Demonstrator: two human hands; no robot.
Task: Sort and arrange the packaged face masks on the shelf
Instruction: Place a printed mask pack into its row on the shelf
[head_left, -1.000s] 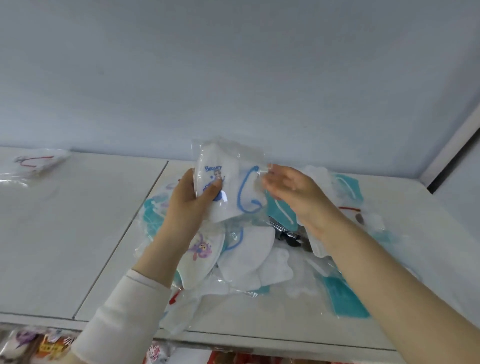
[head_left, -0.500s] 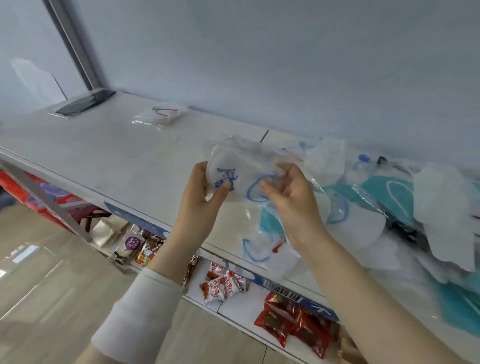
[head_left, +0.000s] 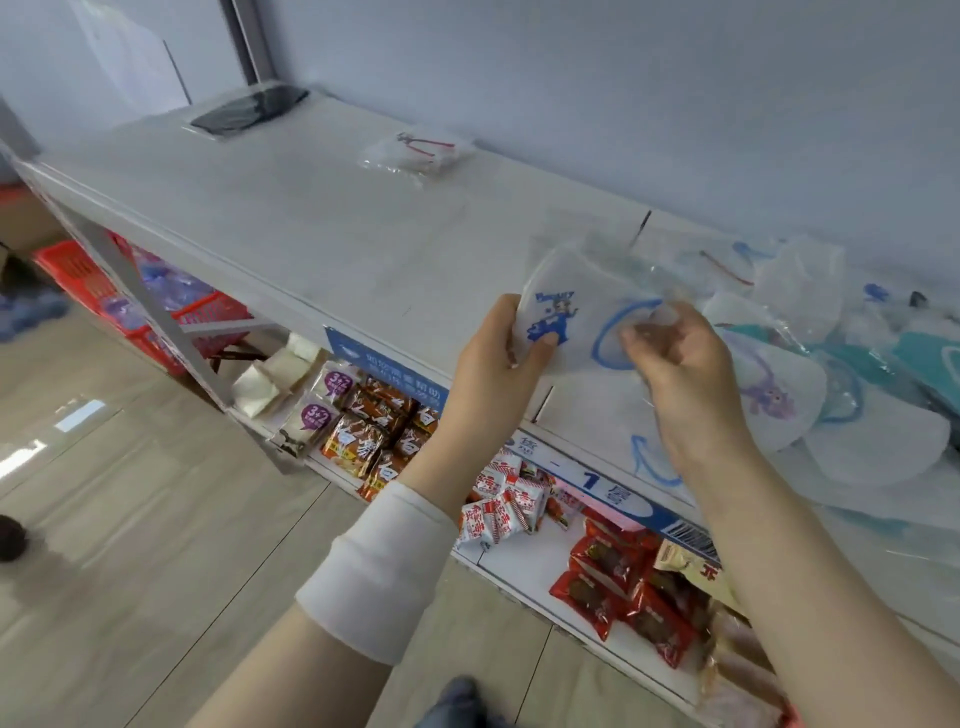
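1 packaged face mask (head_left: 571, 325) with a blue print is held above the near edge of the white shelf (head_left: 311, 223). The left hand (head_left: 493, 366) pinches its left side and the right hand (head_left: 683, 364) grips its right. A heap of packaged masks (head_left: 841, 415) lies at right; 1 lone pack (head_left: 418, 153) lies far left.

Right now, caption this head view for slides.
Left hand and right hand hold a packaged mask above the shelf, beside the mask pile.
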